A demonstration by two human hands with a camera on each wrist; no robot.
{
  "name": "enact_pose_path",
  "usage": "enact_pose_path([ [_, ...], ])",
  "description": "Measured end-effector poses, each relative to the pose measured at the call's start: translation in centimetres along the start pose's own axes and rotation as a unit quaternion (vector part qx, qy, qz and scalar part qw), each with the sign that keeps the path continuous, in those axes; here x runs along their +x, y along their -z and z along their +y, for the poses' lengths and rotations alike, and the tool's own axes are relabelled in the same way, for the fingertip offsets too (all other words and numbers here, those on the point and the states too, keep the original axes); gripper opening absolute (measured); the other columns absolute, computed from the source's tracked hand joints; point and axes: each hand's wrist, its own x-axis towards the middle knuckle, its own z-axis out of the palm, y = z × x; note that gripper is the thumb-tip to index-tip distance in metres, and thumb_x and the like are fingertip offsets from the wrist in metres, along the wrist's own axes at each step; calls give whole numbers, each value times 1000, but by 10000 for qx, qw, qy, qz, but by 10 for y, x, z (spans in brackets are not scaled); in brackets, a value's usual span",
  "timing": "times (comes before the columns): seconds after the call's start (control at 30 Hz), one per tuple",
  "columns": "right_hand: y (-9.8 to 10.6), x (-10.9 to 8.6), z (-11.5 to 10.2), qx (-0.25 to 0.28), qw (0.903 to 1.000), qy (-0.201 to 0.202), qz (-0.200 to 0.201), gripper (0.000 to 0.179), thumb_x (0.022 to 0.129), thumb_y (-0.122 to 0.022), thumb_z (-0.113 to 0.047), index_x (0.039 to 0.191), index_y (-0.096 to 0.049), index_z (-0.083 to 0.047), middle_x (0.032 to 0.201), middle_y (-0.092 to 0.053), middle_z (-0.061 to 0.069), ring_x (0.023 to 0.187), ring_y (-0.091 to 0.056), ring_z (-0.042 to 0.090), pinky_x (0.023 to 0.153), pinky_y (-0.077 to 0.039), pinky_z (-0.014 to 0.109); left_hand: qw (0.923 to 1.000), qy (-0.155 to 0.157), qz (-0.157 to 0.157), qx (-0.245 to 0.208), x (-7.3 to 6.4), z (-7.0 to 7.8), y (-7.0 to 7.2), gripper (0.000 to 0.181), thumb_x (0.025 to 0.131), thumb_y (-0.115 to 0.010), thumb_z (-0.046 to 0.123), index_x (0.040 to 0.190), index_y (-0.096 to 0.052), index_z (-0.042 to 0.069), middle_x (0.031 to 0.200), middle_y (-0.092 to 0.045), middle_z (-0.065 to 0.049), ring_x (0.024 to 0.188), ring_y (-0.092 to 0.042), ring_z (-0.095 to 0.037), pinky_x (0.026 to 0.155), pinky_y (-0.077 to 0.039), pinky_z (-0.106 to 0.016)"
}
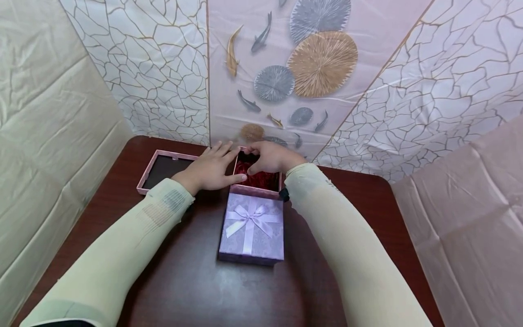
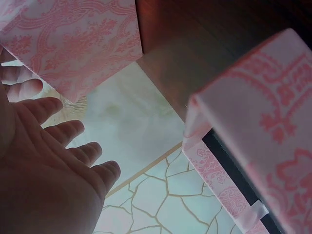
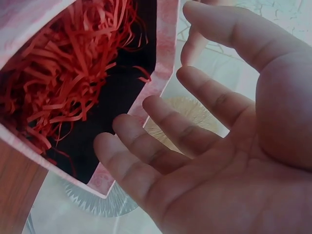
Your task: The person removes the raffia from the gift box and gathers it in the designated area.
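Observation:
A pink patterned box (image 1: 257,191) stands at the back of the table, and red shredded paper (image 3: 73,68) fills part of its black inside. My left hand (image 1: 209,169) is spread at the box's left side, thumb reaching over the rim. In the left wrist view its fingers are extended beside the pink wall (image 2: 83,46); whether they touch it I cannot tell. Above the box's right part is my right hand (image 1: 273,157). The right wrist view shows its fingers (image 3: 195,131) loosely extended at the far rim, holding nothing.
Left of the box lies a pink lid (image 1: 144,178), its dark inside up. In front is a lavender box (image 1: 267,240) with a ribbon bow (image 1: 251,219). Patterned cloth (image 1: 163,68) hangs behind the dark wooden table (image 1: 184,277).

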Motion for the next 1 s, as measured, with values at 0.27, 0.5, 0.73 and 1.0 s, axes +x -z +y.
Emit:
enact_pose_path([
  [0.27,0,6,5,-349,9989,-166,-278,83,95,-90,-29,167,-53,-15,172,-51,18,164,-45,35,134,-40,51,9999,61,-126,55,1,-2,-1,114,100,-50,90,182,-21,17,189,-14,-18,175,-11,-50,138,-18,-72],
  [0.5,4,14,3,-810,9952,-218,-505,90,92,-92,-28,171,-48,-20,173,-52,15,163,-47,33,133,-41,52,9995,249,-160,136,1,-5,-1,116,95,-50,97,181,-26,24,189,-18,-19,174,-10,-52,138,-19,-73],
  [0.73,8,22,-2,-1641,9821,-278,-882,91,90,-93,-30,170,-50,-32,173,-53,7,158,-50,31,131,-42,54,9987,449,-131,184,3,-4,1,121,86,-52,103,180,-29,31,189,-17,-18,175,-8,-50,141,-11,-69],
  [1.0,1,31,-4,-2021,9691,-410,-1352,102,88,-92,-36,175,-40,-41,184,-36,1,167,-36,33,134,-38,57,9979,520,-137,355,4,-4,3,126,80,-52,108,180,-28,34,190,-13,-16,175,-7,-50,142,-7,-66],
])
